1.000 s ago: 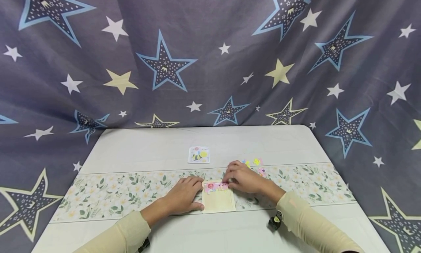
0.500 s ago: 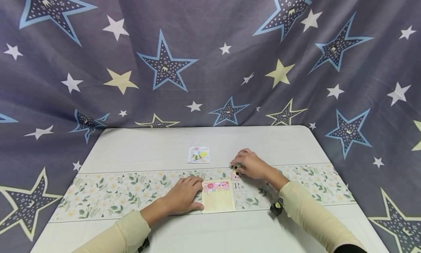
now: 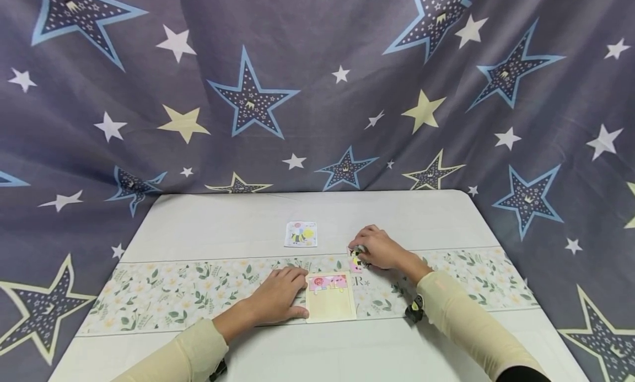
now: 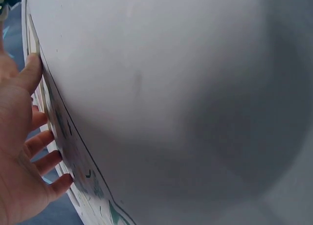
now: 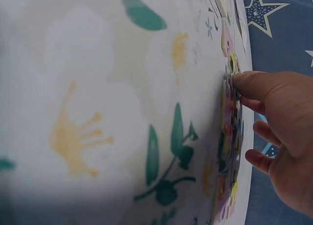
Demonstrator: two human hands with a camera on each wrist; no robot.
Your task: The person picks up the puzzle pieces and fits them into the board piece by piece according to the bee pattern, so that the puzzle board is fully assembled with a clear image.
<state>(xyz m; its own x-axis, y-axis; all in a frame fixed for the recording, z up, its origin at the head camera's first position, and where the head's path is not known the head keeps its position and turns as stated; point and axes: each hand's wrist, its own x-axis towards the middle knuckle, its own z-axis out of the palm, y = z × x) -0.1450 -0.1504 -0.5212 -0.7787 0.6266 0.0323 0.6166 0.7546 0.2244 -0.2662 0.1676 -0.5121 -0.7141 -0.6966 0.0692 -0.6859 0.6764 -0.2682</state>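
A shallow wooden puzzle tray [image 3: 331, 306] lies on the floral band of the table. Joined pink puzzle pieces [image 3: 327, 283] fill its top row. My left hand [image 3: 280, 294] rests along the tray's left side, thumb near the lower corner; in the left wrist view the thumb touches the tray's edge and the other fingers are spread. Right of the tray, my right hand [image 3: 379, 248] pinches a puzzle piece [image 3: 356, 257] with yellow, black and pink print. In the right wrist view, more loose pieces [image 5: 227, 186] lie flat beside and under this hand.
A square picture card [image 3: 300, 234] with a bee on it lies behind the tray. The white table [image 3: 238, 216] carries a printed floral strip across its middle. A star-patterned curtain [image 3: 307, 95] hangs behind and beside the table.
My right hand has moved from the tray's upper right corner back and right to the loose pieces, staying there over the last half second. The left hand has kept its place.
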